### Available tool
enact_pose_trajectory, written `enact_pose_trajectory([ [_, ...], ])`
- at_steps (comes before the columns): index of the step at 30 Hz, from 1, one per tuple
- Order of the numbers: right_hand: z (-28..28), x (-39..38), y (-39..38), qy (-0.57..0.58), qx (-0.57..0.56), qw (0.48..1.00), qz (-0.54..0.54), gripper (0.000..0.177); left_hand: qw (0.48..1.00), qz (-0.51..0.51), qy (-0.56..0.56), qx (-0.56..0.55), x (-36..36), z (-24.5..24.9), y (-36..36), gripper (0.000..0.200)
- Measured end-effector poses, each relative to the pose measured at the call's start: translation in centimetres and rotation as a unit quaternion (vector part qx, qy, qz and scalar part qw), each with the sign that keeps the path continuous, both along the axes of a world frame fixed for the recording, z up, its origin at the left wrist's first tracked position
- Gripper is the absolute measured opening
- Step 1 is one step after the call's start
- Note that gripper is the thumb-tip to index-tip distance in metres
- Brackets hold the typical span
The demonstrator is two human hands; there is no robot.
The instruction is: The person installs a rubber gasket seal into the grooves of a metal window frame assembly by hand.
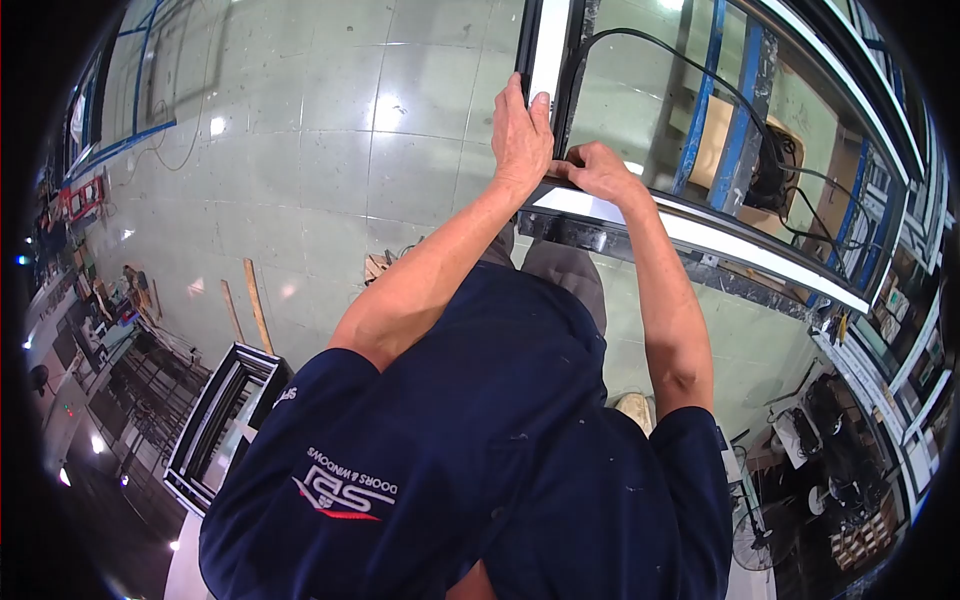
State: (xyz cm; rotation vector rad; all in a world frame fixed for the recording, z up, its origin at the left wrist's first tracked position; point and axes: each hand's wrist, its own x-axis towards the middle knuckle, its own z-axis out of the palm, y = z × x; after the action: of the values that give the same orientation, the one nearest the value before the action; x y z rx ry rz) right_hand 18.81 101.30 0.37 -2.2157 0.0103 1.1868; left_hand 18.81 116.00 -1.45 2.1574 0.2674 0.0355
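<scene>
A large black and white window frame (680, 228) lies in front of me at the upper right, its near left corner close to my body. My left hand (522, 135) rests on the frame's left side bar, fingers apart and pointing away from me, the thumb over the white face. Beside it, at the inner corner, my right hand (600, 172) has its fingers bent inward against the black seal edge. Whatever its fingertips hold is hidden. A long black strip or cable (690, 62) arches from the left bar across the frame's opening.
Blue support bars (742, 130) and a tan chair-like object (708, 150) show through the frame. More profiles (905, 395) stand at the right. Small black frames (222, 425) and wooden sticks (257, 305) are at lower left. A fan (765, 535) stands at lower right.
</scene>
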Motion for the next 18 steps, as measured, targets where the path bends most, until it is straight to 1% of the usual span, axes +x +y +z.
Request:
enact_pose_trajectory([
  [3,-0.3,-1.1,0.6,-0.083,-0.046,0.995,-0.008,0.047,1.000,-0.004,0.000,0.009,0.2,0.0,0.1,0.054],
  [4,-0.2,-1.2,0.7,-0.095,-0.046,0.994,-0.013,0.047,1.000,-0.007,-0.001,0.012,0.1,0.0,0.0,0.054],
  [7,0.6,-0.5,-0.5,-0.032,-0.011,0.999,-0.018,0.046,1.000,-0.011,0.009,0.011,0.2,0.3,0.0,0.053],
  [8,-1.2,-0.3,-1.4,0.007,0.041,0.999,-0.020,0.039,1.000,-0.010,0.016,0.008,0.2,0.4,0.0,0.053],
  [11,-2.7,-1.5,-4.6,-0.015,0.210,0.971,-0.110,0.032,1.000,-0.005,-0.013,0.008,0.2,-0.4,-0.2,0.053],
  [12,-2.6,-1.8,-5.9,-0.010,0.182,0.976,-0.118,0.031,1.000,-0.006,-0.010,0.001,0.2,-0.1,-0.2,0.053],
  [15,-0.8,-3.4,-8.7,-0.115,0.077,0.985,-0.105,0.028,1.000,-0.002,-0.013,-0.005,0.2,0.3,-0.5,0.053],
  [16,0.0,-4.0,-8.9,-0.179,0.056,0.975,-0.116,0.026,1.000,-0.003,-0.013,-0.008,0.4,0.0,-0.5,0.053],
  [17,1.0,-4.9,-9.5,-0.221,0.039,0.963,-0.147,0.022,1.000,-0.004,-0.007,-0.011,0.4,-0.2,-0.3,0.052],
  [18,1.3,-6.2,-9.5,-0.325,0.053,0.919,-0.217,0.020,1.000,0.005,0.015,-0.024,0.3,0.2,-0.4,0.051],
])
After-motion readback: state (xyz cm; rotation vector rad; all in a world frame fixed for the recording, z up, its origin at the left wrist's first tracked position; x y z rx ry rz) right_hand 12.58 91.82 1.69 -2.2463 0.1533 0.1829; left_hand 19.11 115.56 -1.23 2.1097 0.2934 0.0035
